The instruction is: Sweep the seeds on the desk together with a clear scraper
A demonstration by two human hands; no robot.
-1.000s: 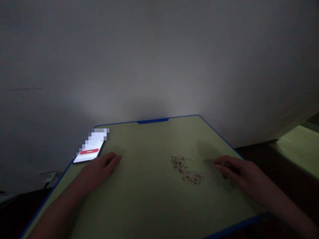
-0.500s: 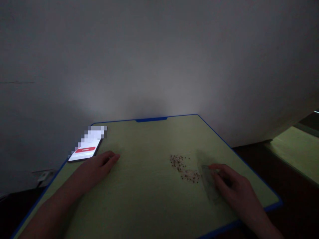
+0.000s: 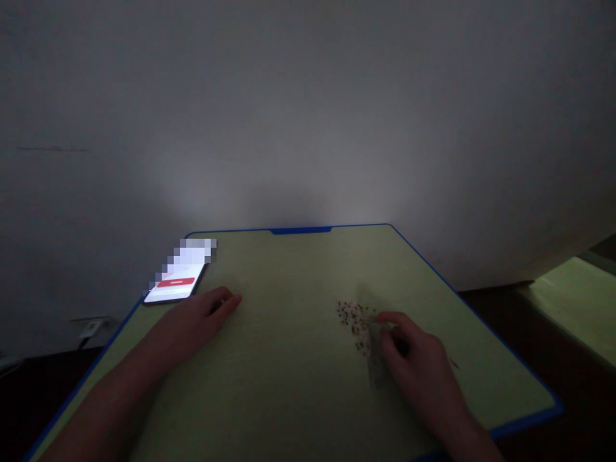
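Note:
My right hand (image 3: 416,359) pinches a thin see-through piece of plastic (image 3: 376,366), which looks like a small clear bag, between thumb and fingers. It hangs low at the right edge of a scatter of tiny dark brown and pale grains (image 3: 353,317), covering part of them. Whether the plastic touches the table, I cannot tell. My left hand (image 3: 205,314) rests on the table with fingers curled and thumb and fingertips close together. Nothing shows in it. A phone (image 3: 178,276) with a lit screen lies just beyond it.
The pale yellow-green table (image 3: 279,385) has a blue rim and stands against a grey wall (image 3: 308,128). A small thin dark piece (image 3: 453,364) lies right of my right wrist. A white plug (image 3: 90,328) is at the wall's left, and another pale surface (image 3: 577,301) is at the right.
My right hand has moved left with the plastic, which now overlaps the right part of the grains. My left hand stays in place beside the phone. The view has shifted slightly.

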